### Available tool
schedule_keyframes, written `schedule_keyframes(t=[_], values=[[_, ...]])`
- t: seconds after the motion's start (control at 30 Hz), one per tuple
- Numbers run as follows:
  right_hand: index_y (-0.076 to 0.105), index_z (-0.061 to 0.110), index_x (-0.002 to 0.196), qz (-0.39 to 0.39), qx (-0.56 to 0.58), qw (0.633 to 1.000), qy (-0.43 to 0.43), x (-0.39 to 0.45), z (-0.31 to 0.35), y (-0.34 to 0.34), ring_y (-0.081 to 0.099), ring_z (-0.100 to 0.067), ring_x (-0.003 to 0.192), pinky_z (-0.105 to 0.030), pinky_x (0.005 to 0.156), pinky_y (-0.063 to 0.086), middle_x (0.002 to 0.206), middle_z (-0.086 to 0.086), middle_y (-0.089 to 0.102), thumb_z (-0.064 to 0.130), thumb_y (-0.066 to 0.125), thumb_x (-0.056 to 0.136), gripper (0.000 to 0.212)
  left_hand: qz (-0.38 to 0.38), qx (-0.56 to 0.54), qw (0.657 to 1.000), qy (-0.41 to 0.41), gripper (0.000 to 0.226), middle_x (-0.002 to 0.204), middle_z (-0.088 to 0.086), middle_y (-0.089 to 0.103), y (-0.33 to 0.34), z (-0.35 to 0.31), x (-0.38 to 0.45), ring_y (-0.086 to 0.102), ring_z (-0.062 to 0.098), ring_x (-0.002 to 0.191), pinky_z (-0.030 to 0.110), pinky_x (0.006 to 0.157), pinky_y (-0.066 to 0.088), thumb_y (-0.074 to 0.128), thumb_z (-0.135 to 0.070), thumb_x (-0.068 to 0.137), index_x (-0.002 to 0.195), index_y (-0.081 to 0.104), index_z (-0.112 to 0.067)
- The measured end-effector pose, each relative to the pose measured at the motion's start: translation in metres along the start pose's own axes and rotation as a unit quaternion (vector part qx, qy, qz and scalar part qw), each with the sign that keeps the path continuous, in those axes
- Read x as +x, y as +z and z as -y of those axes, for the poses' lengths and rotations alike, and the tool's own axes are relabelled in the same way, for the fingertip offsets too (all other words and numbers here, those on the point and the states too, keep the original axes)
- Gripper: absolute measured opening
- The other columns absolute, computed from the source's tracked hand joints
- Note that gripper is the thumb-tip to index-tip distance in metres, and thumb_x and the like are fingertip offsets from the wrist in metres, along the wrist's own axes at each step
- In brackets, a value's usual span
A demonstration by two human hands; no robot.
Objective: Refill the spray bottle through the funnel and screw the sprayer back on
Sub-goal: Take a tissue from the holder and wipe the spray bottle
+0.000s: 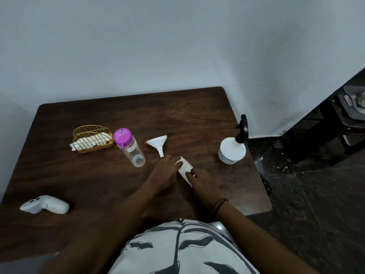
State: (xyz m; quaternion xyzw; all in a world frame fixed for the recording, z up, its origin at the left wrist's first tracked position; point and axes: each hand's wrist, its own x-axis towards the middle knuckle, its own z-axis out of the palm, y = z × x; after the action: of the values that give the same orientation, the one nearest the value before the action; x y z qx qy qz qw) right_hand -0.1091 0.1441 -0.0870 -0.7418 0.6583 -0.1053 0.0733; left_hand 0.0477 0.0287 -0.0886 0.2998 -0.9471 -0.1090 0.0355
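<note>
Sprayer on spray bottle [232,151], right of frame; funnel [158,143] lying unused at centre. Both hands, left hand [165,173] and right hand [204,184], rest flat-fingered on a folded tissue [185,168]. Refill apparently unstarted or finished; cannot tell.

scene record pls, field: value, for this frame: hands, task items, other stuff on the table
left hand: fingers flat on a folded white napkin
right hand: fingers pressing the same napkin
spray bottle: white, upright, black sprayer on it, near right table edge
funnel: white, on its side, untouched
water bottle: clear, purple cap on, upright
napkin holder: gold wire, napkins inside
white device: near left, lying flat
table: dark wood
</note>
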Motion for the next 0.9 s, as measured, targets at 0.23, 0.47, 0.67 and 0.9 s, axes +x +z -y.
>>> schedule_keyframes(t=[0.23, 0.47, 0.67, 0.9], values=[[0.067, 0.003, 0.117, 0.072, -0.091, 0.993, -0.007, 0.035, 0.009, 0.012, 0.064, -0.030, 0.077, -0.035, 0.058, 0.053, 0.107, -0.016, 0.067, 0.013, 0.063, 0.087, 0.032, -0.039, -0.052, 0.996, -0.066, 0.041, 0.114, 0.018, 0.071, -0.004, -0.002, 0.006, 0.065, 0.037, 0.095, 0.046, 0.081, 0.055, 0.064, 0.002, 0.073, 0.113, 0.069, 0.004], [0.041, 0.002, 0.141, 0.114, -0.096, 0.985, 0.082, 0.061, -0.020, 0.009, 0.051, -0.036, 0.108, -0.045, 0.082, 0.045, 0.131, -0.020, 0.050, 0.015, 0.031, 0.102, 0.043, -0.046, -0.032, 0.995, -0.079, 0.043, 0.119, 0.016, 0.070, -0.002, -0.001, 0.018, 0.064, 0.036, 0.097, 0.045, 0.083, 0.054, 0.058, -0.001, 0.079, 0.122, 0.066, 0.000], [0.064, 0.007, 0.123, 0.066, -0.154, 0.976, 0.139, 0.041, -0.027, 0.011, 0.062, -0.028, 0.081, -0.035, 0.066, 0.051, 0.107, -0.013, 0.067, 0.014, 0.057, 0.090, 0.035, -0.032, -0.034, 0.994, -0.095, 0.049, 0.125, 0.015, 0.068, 0.000, 0.003, 0.021, 0.063, 0.035, 0.103, 0.043, 0.088, 0.053, 0.057, 0.000, 0.080, 0.129, 0.063, 0.000], [0.069, 0.013, 0.116, 0.064, -0.131, 0.988, 0.058, 0.032, 0.010, 0.029, 0.061, -0.021, 0.074, -0.032, 0.059, 0.048, 0.100, -0.006, 0.068, 0.022, 0.042, 0.087, 0.040, -0.048, -0.060, 0.991, -0.108, 0.050, 0.124, 0.016, 0.068, 0.003, 0.010, 0.020, 0.064, 0.036, 0.105, 0.042, 0.090, 0.052, 0.061, -0.004, 0.077, 0.127, 0.063, 0.002]])
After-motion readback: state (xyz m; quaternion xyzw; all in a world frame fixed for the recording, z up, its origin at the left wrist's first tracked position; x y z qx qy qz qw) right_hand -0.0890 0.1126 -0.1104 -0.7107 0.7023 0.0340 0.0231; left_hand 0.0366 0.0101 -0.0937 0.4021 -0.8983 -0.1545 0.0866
